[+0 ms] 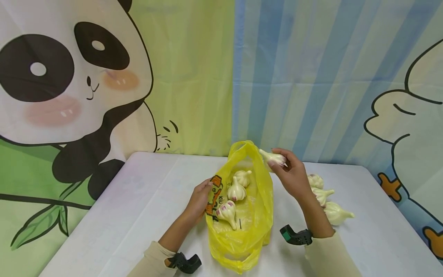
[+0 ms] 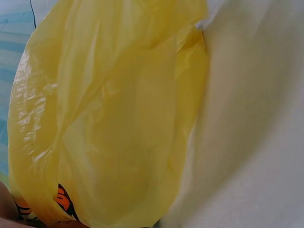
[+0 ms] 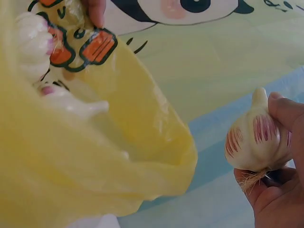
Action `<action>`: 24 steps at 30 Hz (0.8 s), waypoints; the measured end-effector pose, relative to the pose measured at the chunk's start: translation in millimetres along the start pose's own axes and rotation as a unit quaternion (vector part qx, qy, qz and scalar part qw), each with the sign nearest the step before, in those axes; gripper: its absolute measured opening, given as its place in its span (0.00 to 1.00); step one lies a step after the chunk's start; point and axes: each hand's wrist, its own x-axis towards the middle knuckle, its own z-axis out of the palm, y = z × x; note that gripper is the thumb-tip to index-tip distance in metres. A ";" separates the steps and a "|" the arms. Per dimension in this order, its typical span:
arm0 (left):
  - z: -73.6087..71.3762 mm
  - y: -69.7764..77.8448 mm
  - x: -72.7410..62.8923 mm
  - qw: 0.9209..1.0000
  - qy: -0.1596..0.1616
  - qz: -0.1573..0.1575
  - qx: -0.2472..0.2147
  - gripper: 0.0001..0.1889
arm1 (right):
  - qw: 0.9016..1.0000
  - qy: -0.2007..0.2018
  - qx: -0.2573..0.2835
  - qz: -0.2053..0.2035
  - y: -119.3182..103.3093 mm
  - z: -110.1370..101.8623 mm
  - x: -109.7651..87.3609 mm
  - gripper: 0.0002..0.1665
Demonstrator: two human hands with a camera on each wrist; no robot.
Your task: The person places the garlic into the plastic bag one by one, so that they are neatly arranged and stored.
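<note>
A yellow plastic bag [image 1: 254,215] with an orange cartoon print lies on the table, its mouth spread open upward. My left hand [image 1: 200,198] grips the bag's left edge beside the print. Inside it are three garlic bulbs, white with purple streaks; one bulb [image 1: 227,213] lies nearest me. My right hand [image 1: 294,175] holds another garlic bulb [image 3: 256,135] between thumb and fingers, just off the bag's upper right rim. In the right wrist view its roots point down and its stem up. The left wrist view is mostly filled by the bag's outer side [image 2: 118,118].
Three more garlic bulbs sit to the right, partly behind my right forearm; the nearest bulb [image 1: 336,213] points its stem right. The white table [image 1: 145,200] ends at a curtain [image 1: 194,77] with a panda print. A black band with a device [image 1: 295,235] is on each wrist.
</note>
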 end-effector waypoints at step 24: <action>0.7 0.4 -2.1 1.000 -0.013 0.004 -0.008 0.25 | 0.993 -0.107 0.056 -0.015 -25.1 34.0 3.2 0.21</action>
